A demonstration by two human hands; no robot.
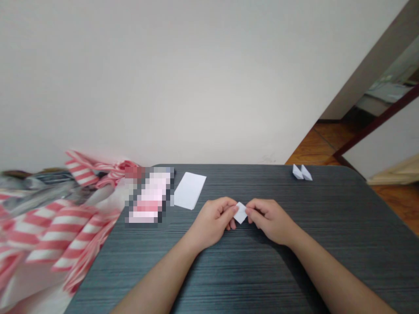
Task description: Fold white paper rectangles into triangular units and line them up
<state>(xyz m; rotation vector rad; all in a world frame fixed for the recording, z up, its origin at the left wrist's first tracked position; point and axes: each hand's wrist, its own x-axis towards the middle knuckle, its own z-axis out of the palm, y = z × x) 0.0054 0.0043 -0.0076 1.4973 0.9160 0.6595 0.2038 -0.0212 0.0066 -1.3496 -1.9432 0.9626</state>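
Between my two hands is a small folded piece of white paper (240, 213), turned so that it looks like a diamond. My left hand (214, 218) pinches its left corner between thumb and fingers. At the opposite corner, my right hand (270, 218) grips it with thumb and forefinger. Both hands are just above the dark table, near its middle. To the left lies a stack or sheet of white paper (190, 190). Two small folded white paper pieces (302, 172) stand side by side near the back right edge.
The dark wood-grain table (209, 279) meets a pale wall (203, 78) at the back. A pixelated flat object (149, 195) lies at the table's left edge. Red-and-white striped cloth (55, 231) is heaped beyond that edge. Wooden floor (310, 146) shows at the right.
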